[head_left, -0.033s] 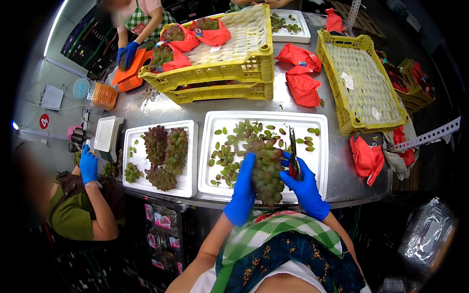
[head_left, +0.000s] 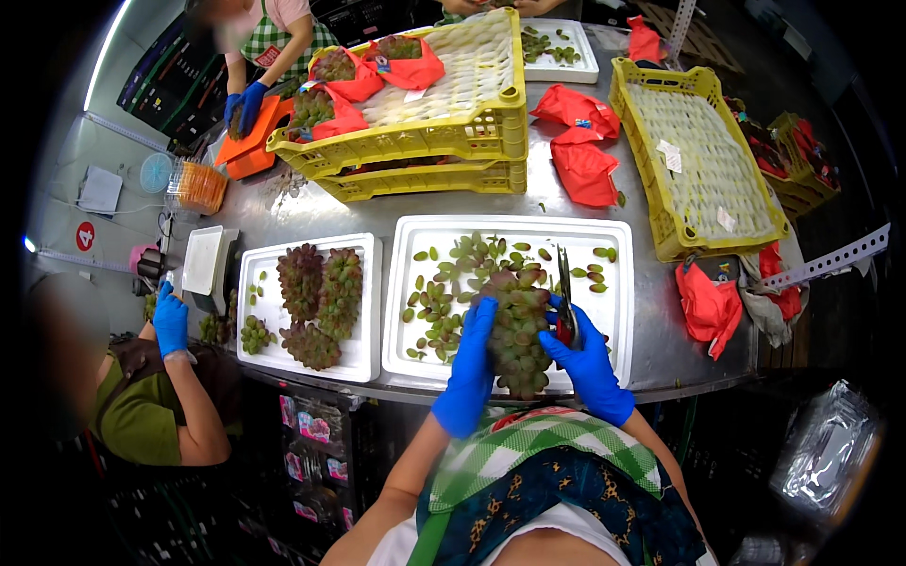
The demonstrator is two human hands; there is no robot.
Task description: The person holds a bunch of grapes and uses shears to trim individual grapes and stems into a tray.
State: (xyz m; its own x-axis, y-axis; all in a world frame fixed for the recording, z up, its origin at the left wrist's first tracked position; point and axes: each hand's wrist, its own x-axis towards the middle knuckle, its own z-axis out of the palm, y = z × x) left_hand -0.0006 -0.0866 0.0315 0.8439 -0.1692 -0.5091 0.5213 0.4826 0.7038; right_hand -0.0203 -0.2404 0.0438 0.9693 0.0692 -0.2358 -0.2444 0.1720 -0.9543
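Note:
My left hand [head_left: 469, 368], in a blue glove, grips one side of a bunch of green and reddish grapes [head_left: 519, 330] above a white foam tray [head_left: 613, 311]. On the bunch's other side, my blue-gloved right hand [head_left: 595, 366] holds a pair of scissors [head_left: 564, 283] with dark blades pointing away from me and some red at the handle. Its thumb reaches to the grapes; the blades stand beside the bunch, and whether they are parted is unclear. Loose grapes [head_left: 434, 307] lie scattered over the tray.
Left of my tray, another foam tray [head_left: 269, 349] carries several bunches. Stacked yellow crates [head_left: 425, 141] stand beyond; another yellow crate [head_left: 651, 203] is at right. Red wrappers [head_left: 585, 170] lie between them. One co-worker's gloved hand [head_left: 170, 321] is at left; another works at far left.

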